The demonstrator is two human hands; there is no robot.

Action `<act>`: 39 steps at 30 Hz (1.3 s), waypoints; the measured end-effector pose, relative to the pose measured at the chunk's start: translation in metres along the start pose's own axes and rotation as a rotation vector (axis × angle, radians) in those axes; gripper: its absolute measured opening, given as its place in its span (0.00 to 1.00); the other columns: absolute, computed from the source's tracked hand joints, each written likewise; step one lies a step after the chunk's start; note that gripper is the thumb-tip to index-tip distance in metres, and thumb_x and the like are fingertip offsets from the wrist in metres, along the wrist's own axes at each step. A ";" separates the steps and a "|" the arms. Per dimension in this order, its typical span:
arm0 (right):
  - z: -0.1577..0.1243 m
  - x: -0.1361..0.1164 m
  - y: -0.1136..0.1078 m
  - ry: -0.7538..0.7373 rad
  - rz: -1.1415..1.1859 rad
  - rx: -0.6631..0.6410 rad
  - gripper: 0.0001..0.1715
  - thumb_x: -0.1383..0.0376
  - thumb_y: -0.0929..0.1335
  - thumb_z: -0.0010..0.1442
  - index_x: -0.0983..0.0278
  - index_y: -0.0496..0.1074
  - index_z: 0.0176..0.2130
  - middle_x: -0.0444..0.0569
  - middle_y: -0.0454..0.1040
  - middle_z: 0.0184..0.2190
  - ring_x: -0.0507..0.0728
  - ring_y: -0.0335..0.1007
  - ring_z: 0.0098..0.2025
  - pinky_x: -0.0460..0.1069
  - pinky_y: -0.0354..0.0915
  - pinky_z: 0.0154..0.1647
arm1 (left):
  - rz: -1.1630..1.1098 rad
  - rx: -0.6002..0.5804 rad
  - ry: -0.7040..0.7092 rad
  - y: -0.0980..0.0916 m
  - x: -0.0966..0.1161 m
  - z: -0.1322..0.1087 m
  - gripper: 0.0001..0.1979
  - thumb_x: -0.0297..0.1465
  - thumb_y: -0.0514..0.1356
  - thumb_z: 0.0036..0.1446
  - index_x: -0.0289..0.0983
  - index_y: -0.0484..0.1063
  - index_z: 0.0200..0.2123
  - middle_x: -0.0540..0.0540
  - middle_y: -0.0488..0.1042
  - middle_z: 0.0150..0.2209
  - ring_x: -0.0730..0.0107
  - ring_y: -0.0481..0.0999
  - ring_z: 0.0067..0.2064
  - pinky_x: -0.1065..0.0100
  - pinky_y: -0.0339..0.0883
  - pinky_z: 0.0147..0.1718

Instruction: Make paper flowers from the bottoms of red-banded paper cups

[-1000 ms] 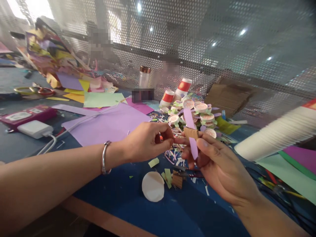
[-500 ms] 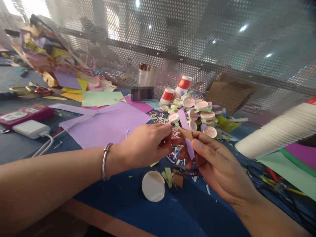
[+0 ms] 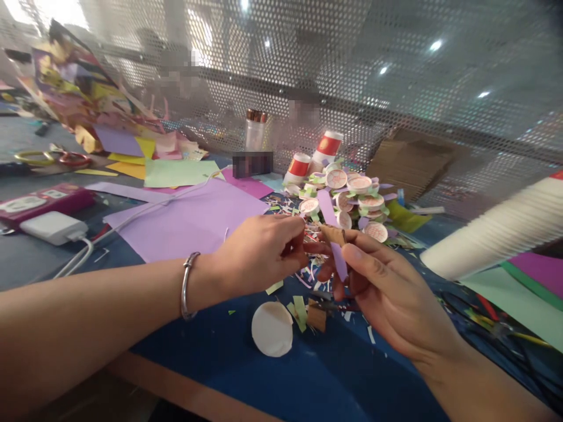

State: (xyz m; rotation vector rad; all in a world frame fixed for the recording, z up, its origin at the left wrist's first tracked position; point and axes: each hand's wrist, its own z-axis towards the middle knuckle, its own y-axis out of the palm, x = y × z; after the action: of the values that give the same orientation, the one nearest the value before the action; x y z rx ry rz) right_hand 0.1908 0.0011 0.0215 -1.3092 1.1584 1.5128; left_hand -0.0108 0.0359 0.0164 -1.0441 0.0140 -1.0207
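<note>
My right hand (image 3: 391, 293) pinches a small brown cardboard piece (image 3: 334, 235) between thumb and fingers. A purple paper strip (image 3: 328, 211) crosses the cardboard, its ends sticking out above and below. Just to the left, my left hand (image 3: 264, 255), with a silver bangle on the wrist, has thumb and fingers drawn together. Anything in that pinch is too small or hidden to make out. Below the hands lies a white paper disc (image 3: 272, 329) on the blue tabletop, beside green paper strips (image 3: 299, 313) and another cardboard scrap (image 3: 316, 316).
A pile of small round paper pieces (image 3: 359, 183) with strips stands behind my hands, near red-and-white paper cups (image 3: 328, 146). A long cup stack (image 3: 488, 234) leans in at right. Purple paper (image 3: 189, 217) and a white charger (image 3: 53, 227) lie left. A perforated metal screen (image 3: 352, 64) rises behind.
Both hands keep almost the same pose, with the cardboard and purple strip still in my right hand. The whole view has shifted very slightly.
</note>
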 end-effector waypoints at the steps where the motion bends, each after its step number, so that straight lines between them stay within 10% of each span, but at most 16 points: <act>1: 0.000 0.000 0.000 0.002 0.006 -0.002 0.15 0.56 0.76 0.60 0.56 0.82 0.47 0.47 0.80 0.41 0.50 0.72 0.31 0.41 0.70 0.24 | 0.013 0.005 0.014 0.000 0.000 0.000 0.07 0.23 0.58 0.52 0.37 0.63 0.25 0.54 0.67 0.23 0.76 0.62 0.24 0.72 0.54 0.24; 20: 0.003 -0.006 -0.003 0.016 0.104 0.009 0.13 0.53 0.75 0.60 0.58 0.83 0.40 0.48 0.84 0.39 0.49 0.73 0.29 0.40 0.69 0.24 | -0.274 -0.037 -0.329 -0.010 -0.014 0.013 0.16 0.27 0.54 0.58 0.37 0.58 0.18 0.56 0.58 0.16 0.81 0.57 0.18 0.74 0.49 0.17; 25: 0.004 -0.005 -0.005 0.008 0.077 0.024 0.13 0.53 0.76 0.60 0.59 0.83 0.40 0.48 0.83 0.39 0.50 0.73 0.29 0.40 0.69 0.23 | -0.198 0.016 -0.189 -0.007 -0.024 0.013 0.06 0.29 0.60 0.59 0.36 0.75 0.39 0.50 0.77 0.31 0.76 0.72 0.27 0.74 0.63 0.25; 28: 0.004 -0.003 -0.008 -0.014 0.062 0.043 0.13 0.55 0.76 0.60 0.58 0.82 0.42 0.47 0.83 0.38 0.50 0.73 0.29 0.41 0.69 0.23 | 0.032 0.065 -0.113 -0.017 -0.033 0.016 0.10 0.33 0.58 0.63 0.35 0.75 0.30 0.48 0.76 0.29 0.72 0.72 0.30 0.70 0.63 0.31; 35: 0.006 0.001 -0.012 -0.028 -0.043 0.064 0.12 0.55 0.76 0.60 0.57 0.82 0.42 0.47 0.81 0.40 0.49 0.72 0.29 0.41 0.67 0.24 | 0.308 -0.457 -0.195 -0.053 -0.051 0.022 0.15 0.34 0.61 0.57 0.39 0.79 0.47 0.43 0.80 0.45 0.61 0.77 0.44 0.66 0.65 0.41; 39: 0.005 0.001 -0.013 -0.036 -0.130 0.069 0.15 0.54 0.77 0.59 0.57 0.81 0.45 0.46 0.81 0.41 0.48 0.72 0.30 0.41 0.68 0.26 | 0.384 -0.563 -0.232 -0.058 -0.055 0.021 0.20 0.34 0.60 0.56 0.39 0.77 0.52 0.41 0.79 0.48 0.59 0.77 0.46 0.65 0.64 0.42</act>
State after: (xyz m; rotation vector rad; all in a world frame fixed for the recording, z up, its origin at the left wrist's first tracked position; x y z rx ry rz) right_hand 0.2015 0.0089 0.0187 -1.2801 1.0724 1.3857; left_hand -0.0721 0.0830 0.0453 -1.5953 0.3160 -0.5453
